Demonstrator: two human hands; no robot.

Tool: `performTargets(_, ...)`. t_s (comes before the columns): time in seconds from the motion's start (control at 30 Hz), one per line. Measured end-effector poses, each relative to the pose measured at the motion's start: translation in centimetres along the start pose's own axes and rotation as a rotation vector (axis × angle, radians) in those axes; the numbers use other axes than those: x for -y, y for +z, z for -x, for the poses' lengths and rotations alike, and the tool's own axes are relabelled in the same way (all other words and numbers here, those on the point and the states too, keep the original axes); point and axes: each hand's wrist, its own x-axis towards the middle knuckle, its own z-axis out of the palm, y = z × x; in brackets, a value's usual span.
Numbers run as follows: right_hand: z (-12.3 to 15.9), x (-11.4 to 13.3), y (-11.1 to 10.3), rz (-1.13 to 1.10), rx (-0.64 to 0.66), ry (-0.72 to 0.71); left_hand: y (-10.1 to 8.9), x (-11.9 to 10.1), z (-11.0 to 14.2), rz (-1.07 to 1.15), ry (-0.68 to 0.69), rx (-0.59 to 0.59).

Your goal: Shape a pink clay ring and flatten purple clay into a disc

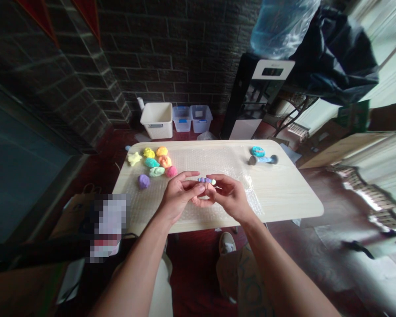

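Observation:
Above the middle of the table, my left hand (180,193) and my right hand (229,193) meet with thumbs and fingers bent around one small piece. It is a short row of clay balls (206,180) in purple and blue, with a pale yellow ball at its right end. Just under it, between my hands, shows a peach-coloured lump (203,202), partly hidden by my fingers. To the left of my left hand lie several clay lumps, among them a purple one (144,181), a pink one (171,171) and a pale green one (156,171).
Bubble wrap (214,160) covers much of the light wooden table (290,193). At the back right are a blue dumbbell-shaped roller (264,160) and a turquoise clay piece (258,151). Beyond the table stand a white bin (156,119), clear boxes (200,119) and a water dispenser (254,97).

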Motion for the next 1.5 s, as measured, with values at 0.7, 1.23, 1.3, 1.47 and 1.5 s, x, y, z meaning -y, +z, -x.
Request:
performTargets(0.7,0.0,0.2,-0.1,-0.042,0.02,0.036,0.0,-0.3,0.2,-0.034,0.006,0.009)
performTargets(1.23,-0.7,-0.9,0.3,-0.094,-0.039,0.171,-0.4,0.6,-0.8,0.031,0.119,-0.118)
performTargets(1.3,-0.9,-1.1,0.2,-0.102,-0.067,0.173,-0.5,0.6,-0.9,0.052,0.099,-0.12)
performTargets(1.47,-1.2,-1.2,-0.6,-0.149,-0.167,0.129,-0.4,0.6,-0.9,0.058,-0.029,-0.056)
performTargets(1.5,-1.3,-1.2,-0.7,-0.141,-0.17,0.119,-0.4,0.6,-0.8,0.048,-0.052,-0.028)
